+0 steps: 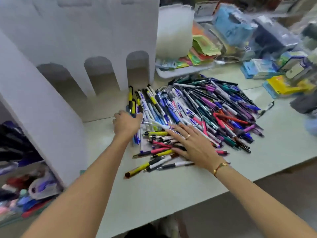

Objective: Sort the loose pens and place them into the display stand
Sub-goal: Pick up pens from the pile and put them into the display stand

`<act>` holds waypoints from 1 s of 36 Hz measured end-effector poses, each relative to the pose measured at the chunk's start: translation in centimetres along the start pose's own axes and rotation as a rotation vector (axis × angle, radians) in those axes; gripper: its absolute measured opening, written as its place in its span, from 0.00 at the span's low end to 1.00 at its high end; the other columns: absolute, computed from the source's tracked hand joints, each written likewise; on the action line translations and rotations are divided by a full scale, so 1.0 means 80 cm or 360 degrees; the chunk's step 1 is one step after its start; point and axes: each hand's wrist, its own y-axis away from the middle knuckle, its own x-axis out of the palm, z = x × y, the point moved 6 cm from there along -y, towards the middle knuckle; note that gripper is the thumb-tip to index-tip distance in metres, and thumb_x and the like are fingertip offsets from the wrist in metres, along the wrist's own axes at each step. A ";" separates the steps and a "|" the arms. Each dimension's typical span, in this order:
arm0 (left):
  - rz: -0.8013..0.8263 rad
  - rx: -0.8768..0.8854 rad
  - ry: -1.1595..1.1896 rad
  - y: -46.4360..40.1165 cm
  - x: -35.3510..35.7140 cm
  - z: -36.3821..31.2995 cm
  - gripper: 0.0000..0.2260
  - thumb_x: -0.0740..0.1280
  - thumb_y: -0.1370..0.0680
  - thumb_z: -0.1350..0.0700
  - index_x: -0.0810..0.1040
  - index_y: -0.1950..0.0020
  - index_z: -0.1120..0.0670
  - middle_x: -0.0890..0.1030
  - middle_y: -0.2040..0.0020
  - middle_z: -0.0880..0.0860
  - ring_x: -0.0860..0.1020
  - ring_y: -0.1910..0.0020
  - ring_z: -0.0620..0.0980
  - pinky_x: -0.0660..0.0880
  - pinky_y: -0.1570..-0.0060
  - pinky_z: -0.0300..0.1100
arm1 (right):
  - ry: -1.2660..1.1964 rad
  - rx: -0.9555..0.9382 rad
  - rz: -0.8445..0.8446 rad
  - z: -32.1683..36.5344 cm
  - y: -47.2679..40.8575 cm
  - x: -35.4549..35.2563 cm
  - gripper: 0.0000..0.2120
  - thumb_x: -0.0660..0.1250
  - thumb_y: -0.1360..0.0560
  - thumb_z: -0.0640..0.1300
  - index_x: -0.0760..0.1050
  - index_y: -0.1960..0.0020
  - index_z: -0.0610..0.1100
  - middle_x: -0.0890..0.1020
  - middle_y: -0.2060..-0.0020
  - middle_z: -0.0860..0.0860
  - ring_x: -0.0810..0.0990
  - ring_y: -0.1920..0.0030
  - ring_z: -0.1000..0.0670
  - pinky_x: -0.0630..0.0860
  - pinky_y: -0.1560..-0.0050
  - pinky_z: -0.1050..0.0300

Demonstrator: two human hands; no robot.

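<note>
My right hand (190,145) lay flat and open on the near part of the pens (197,110), which spread on the table (163,191) beyond it. My left hand (126,123) gripped a few pens beside the stand (82,40), just ahead of it.
</note>
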 end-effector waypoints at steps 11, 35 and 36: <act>0.0243 0.0107 -0.0565 -0.037 -0.002 -0.029 0.28 0.68 0.27 0.38 0.75 0.41 0.62 0.78 0.44 0.59 0.79 0.47 0.57 0.73 0.54 0.45 | -0.0128 0.0295 -0.0081 -0.007 -0.013 0.004 0.30 0.48 0.21 0.62 0.60 0.24 0.48 0.75 0.33 0.47 0.68 0.29 0.46 0.58 0.29 0.48; 0.0110 0.0035 0.0833 0.019 -0.034 0.020 0.05 0.57 0.17 0.55 0.68 0.50 0.56 0.73 0.58 0.53 0.74 0.64 0.47 0.78 0.59 0.45 | -0.0516 0.0390 -0.0223 0.015 -0.040 -0.044 0.36 0.42 0.23 0.67 0.59 0.24 0.47 0.66 0.27 0.47 0.59 0.25 0.45 0.51 0.24 0.42; 0.0151 0.0009 0.1025 0.030 -0.038 0.013 0.06 0.57 0.17 0.56 0.68 0.53 0.55 0.72 0.59 0.53 0.72 0.65 0.46 0.77 0.62 0.42 | -0.0747 0.0448 -0.0302 0.023 -0.041 -0.057 0.32 0.44 0.21 0.64 0.61 0.25 0.47 0.68 0.29 0.48 0.63 0.28 0.48 0.57 0.26 0.44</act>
